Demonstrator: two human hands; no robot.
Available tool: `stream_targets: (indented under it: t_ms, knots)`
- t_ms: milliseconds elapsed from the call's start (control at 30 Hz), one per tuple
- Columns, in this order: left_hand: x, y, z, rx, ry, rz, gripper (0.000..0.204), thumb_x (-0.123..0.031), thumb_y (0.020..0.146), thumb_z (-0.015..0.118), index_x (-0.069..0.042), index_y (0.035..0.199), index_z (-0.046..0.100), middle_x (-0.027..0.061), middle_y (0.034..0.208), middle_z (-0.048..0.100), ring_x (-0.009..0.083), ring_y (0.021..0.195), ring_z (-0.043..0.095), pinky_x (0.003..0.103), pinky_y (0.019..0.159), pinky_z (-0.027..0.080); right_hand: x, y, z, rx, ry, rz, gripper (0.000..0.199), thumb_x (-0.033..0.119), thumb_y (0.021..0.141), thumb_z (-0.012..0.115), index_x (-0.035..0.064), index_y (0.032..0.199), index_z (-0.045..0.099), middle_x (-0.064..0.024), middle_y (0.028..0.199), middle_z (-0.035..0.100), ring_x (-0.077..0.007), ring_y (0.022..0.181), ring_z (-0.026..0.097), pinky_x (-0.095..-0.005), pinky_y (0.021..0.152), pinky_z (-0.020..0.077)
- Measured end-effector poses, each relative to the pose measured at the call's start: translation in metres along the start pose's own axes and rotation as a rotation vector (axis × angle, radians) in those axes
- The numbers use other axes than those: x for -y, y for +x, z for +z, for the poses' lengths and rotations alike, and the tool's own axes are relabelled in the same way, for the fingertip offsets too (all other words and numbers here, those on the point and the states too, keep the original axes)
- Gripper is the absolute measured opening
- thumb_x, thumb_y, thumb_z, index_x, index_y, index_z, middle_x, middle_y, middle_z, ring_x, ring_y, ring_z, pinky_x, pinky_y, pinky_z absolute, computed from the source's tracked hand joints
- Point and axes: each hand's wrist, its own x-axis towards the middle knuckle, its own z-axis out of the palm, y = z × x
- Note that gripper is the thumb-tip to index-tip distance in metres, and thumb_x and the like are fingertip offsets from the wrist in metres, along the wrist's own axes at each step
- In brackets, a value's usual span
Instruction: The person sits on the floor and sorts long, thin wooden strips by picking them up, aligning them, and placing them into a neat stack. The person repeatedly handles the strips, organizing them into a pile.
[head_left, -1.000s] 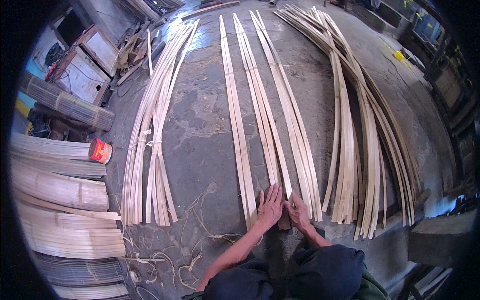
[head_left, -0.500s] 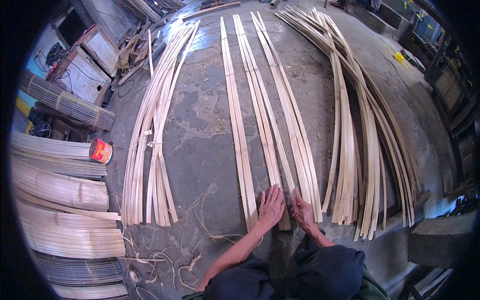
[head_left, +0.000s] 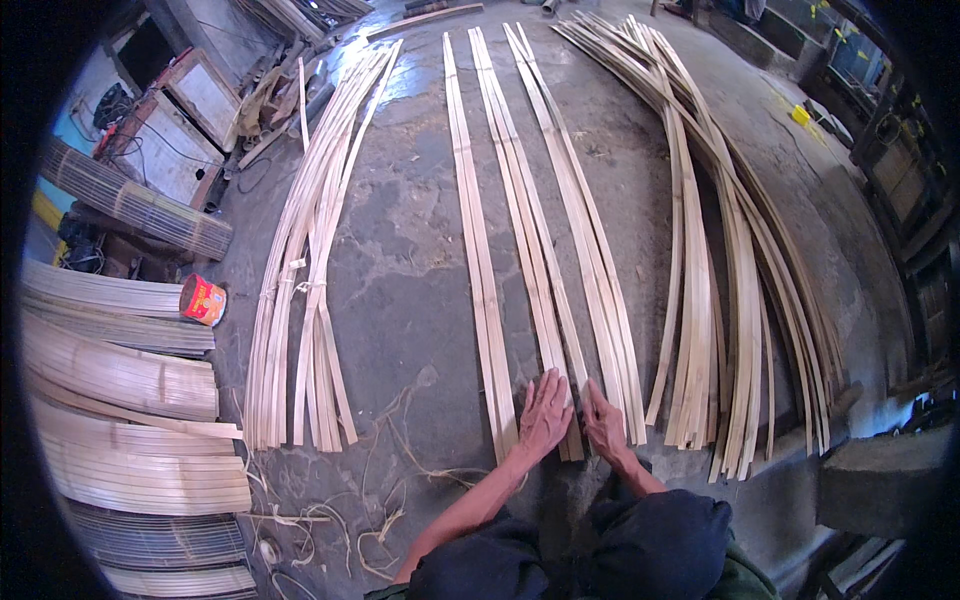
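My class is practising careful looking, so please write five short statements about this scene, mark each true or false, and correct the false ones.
1. The left hand is at the near end of the middle group of strips. True.

2. The red container is to the person's right. False: it is on the left, by the slatted pieces.

3. Three narrow groups of strips lie between a left bundle and a right bundle. True.

4. Loose cord lies beyond the far ends of the strips. False: it lies near the person, at lower left.

5. The right hand is far from the left hand. False: they are close together.
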Motion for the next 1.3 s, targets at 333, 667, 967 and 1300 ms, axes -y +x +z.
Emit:
stream_targets:
  t_ms: [333, 667, 967, 1300]
  knots:
    - [0.000, 0.000, 0.001, 0.015, 0.005, 0.018, 0.060, -0.023, 0.089, 0.058, 0.003, 0.141, 0.040, 0.0185, 0.152, 0.030, 0.0303, 0.144, 0.026, 0.051, 0.117, 0.019, 0.002, 0.005, -0.003, 0.033, -0.022, -0.030, 0.049, 0.022, 0.098, 0.056, 0.0073, 0.142, 0.043, -0.0282, 0.094, 0.064, -0.0240, 0.086, 0.068, -0.0335, 0.076, 0.0496]
    - [0.000, 0.002, 0.002, 0.011, 0.007, 0.014, 0.059, -0.022, 0.089, 0.059, 0.003, 0.140, 0.041, 0.0188, 0.152, 0.031, 0.0319, 0.143, 0.027, 0.051, 0.117, 0.020, 0.001, -0.002, -0.003, -0.052, 0.002, -0.095, 0.050, 0.025, 0.102, 0.048, 0.0067, 0.146, 0.037, -0.0141, 0.086, 0.067, -0.0203, 0.071, 0.064, -0.0321, 0.067, 0.0527]
    - [-0.002, 0.002, 0.001, -0.015, -0.049, 0.001, 0.058, -0.024, 0.090, 0.059, 0.002, 0.139, 0.043, 0.0185, 0.151, 0.032, 0.0316, 0.142, 0.029, 0.049, 0.117, 0.020, 0.012, -0.003, -0.010, 0.019, 0.264, 0.128, 0.049, 0.025, 0.103, 0.045, 0.0057, 0.147, 0.034, -0.0117, 0.074, 0.063, -0.0169, 0.064, 0.062, -0.0327, 0.060, 0.0515]
    - [0.003, 0.015, -0.014, -0.262, -0.241, -0.054, 0.044, -0.014, 0.089, 0.060, 0.002, 0.129, 0.051, 0.0213, 0.139, 0.046, 0.0364, 0.131, 0.044, 0.047, 0.110, 0.033, 0.037, -0.016, 0.004, -0.138, 0.174, -0.272, 0.047, 0.011, 0.100, 0.046, 0.0047, 0.146, 0.037, -0.0044, 0.064, 0.053, -0.0132, 0.056, 0.053, -0.0298, 0.052, 0.0460]
